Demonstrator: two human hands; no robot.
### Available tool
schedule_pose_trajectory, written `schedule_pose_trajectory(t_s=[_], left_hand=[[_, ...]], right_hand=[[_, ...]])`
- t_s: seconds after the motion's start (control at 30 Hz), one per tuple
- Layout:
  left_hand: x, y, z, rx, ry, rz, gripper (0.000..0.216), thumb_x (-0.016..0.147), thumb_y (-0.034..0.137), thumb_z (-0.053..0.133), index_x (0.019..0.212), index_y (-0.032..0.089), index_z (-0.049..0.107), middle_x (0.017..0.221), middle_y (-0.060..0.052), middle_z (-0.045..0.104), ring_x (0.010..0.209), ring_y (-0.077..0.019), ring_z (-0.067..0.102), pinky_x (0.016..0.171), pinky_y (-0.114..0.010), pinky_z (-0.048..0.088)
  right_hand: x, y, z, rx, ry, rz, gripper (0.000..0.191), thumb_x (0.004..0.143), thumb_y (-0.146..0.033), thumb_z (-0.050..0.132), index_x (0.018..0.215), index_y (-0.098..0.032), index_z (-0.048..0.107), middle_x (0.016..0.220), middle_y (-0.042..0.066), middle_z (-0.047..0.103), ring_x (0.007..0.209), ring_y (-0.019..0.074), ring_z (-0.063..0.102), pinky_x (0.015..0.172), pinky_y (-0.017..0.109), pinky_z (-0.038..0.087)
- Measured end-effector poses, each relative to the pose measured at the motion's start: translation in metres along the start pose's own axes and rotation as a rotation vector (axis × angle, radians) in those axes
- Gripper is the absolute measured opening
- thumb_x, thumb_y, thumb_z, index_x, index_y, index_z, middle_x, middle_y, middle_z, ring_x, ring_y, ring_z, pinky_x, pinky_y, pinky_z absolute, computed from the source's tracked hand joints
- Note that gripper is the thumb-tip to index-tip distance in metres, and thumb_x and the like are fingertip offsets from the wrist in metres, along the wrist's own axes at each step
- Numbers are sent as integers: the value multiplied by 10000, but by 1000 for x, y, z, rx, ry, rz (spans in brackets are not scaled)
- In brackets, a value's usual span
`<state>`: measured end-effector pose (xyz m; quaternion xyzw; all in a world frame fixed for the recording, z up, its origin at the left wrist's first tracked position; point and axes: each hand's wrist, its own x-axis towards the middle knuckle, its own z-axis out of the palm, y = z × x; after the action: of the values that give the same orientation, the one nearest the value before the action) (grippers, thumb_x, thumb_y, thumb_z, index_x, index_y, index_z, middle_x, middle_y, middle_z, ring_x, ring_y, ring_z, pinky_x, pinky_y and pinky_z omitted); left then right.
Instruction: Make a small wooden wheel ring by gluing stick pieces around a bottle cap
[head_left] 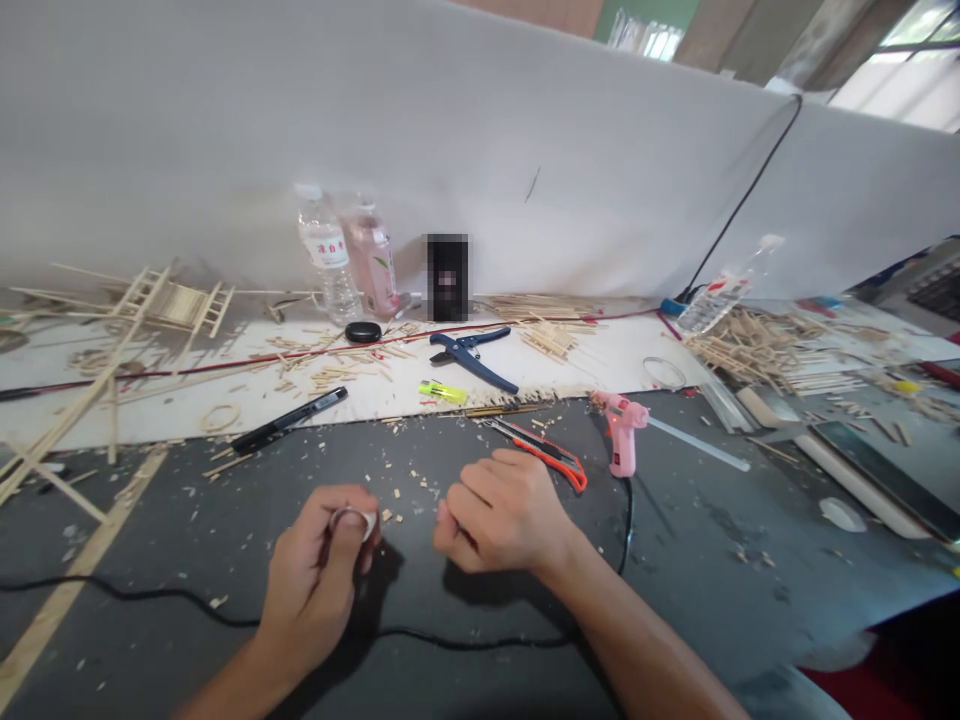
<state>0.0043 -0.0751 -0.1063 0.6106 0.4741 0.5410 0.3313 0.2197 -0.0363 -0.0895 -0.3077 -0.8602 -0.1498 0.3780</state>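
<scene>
Between the thumb and fingers of my left hand [315,575] is a small, pale, ring-shaped thing [369,524], partly covered by the thumb. My right hand [501,512] is curled closed a little to the right, apart from the left. Whatever its fingers may hold is hidden. Just beyond the right hand lies an orange utility knife [551,455]. A pink hot glue gun [624,430] with a clear glue stick [701,445] rests farther right. Small wood chips are scattered on the dark tabletop [420,680] around both hands.
Blue cutters [476,360], a yellow lighter [442,392] and a black pen-like tool [289,420] lie toward the back. Bottles [330,260] stand by the partition. Wooden stick structures [169,305] occupy the left. A black cable [180,595] crosses under the arms.
</scene>
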Motion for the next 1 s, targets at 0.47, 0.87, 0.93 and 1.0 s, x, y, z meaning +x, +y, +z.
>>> schedule_pose_trajectory(t_s=[0.47, 0.87, 0.93, 1.0], left_hand=[[21, -3, 1, 20, 89, 62, 208, 1011, 393, 574, 923, 210, 619, 663, 25, 653, 530, -127, 605, 535, -242, 517], [47, -22, -33, 260, -22, -184, 261, 964, 411, 592, 1066, 211, 727, 715, 18, 659, 601, -153, 598, 580, -257, 470], [49, -24, -36, 356, -120, -230, 205, 917, 380, 633, 958, 225, 760, 706, 11, 696, 611, -167, 612, 601, -272, 450], [50, -23, -37, 457, -199, -257, 156, 877, 340, 658, 892, 246, 782, 738, 5, 738, 643, -183, 624, 640, -293, 433]], right_hand=[[-8, 9, 21, 38, -402, 320, 151, 963, -140, 532, 997, -170, 676, 874, 31, 717, 645, 153, 587, 563, 312, 281], [-11, -22, 34, 276, -607, 192, 242, 1045, -350, 584, 1189, -195, 701, 997, 47, 732, 884, 195, 686, 742, 305, 448], [-11, -27, 38, 279, -611, 192, 290, 1058, -397, 578, 1214, -185, 699, 996, 56, 730, 876, 202, 691, 719, 312, 448], [-12, -31, 44, 275, -611, 200, 287, 1084, -376, 539, 1213, -182, 707, 981, 59, 725, 852, 198, 693, 697, 314, 445]])
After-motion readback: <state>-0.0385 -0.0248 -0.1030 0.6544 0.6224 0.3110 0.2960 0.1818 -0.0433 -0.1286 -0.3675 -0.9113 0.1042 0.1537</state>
